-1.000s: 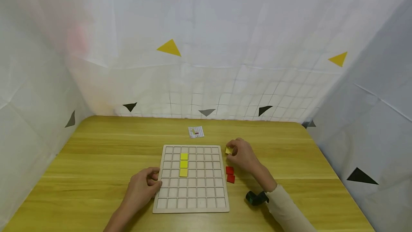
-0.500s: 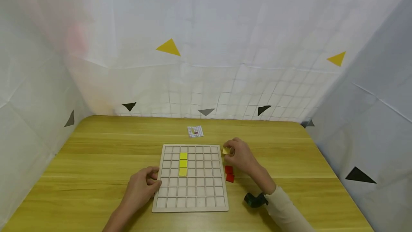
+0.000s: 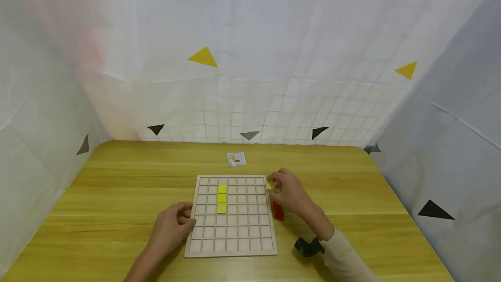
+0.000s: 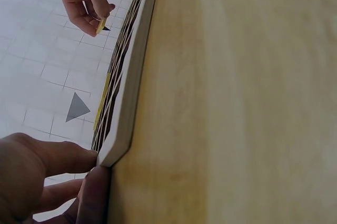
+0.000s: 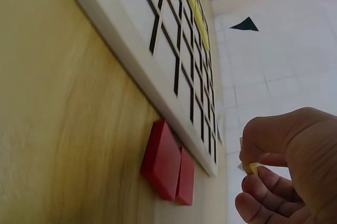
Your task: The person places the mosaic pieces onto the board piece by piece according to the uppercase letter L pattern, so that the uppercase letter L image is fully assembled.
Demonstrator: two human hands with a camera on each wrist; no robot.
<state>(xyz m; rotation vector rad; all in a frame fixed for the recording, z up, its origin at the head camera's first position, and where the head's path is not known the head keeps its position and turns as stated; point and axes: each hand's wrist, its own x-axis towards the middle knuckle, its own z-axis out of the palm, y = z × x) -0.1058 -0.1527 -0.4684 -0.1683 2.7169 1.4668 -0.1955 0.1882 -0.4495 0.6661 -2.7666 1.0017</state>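
Note:
A pale wooden grid board (image 3: 243, 232) lies on the table. Three yellow square tiles (image 3: 222, 198) form a line down one of its columns. My left hand (image 3: 170, 225) holds the board's left edge, thumb and fingers at the rim in the left wrist view. Between thumb and fingers, my right hand (image 3: 290, 193) pinches another yellow tile (image 3: 270, 185) at the board's far right corner. Seen from the right wrist, most of that tile is hidden behind the fingers. Two red square tiles (image 5: 162, 162) lie on the table along the board's right side, partly covered by the right hand in the head view.
A small printed card (image 3: 236, 159) with a grid and coloured squares lies behind the board. A black device (image 3: 307, 247) sits by the right sleeve (image 3: 344, 253). White sheets with triangles hang around the wooden table (image 3: 117, 195).
My right hand has moved left with the yellow tile, from beside the board to its far right corner. My left hand keeps its place at the left edge.

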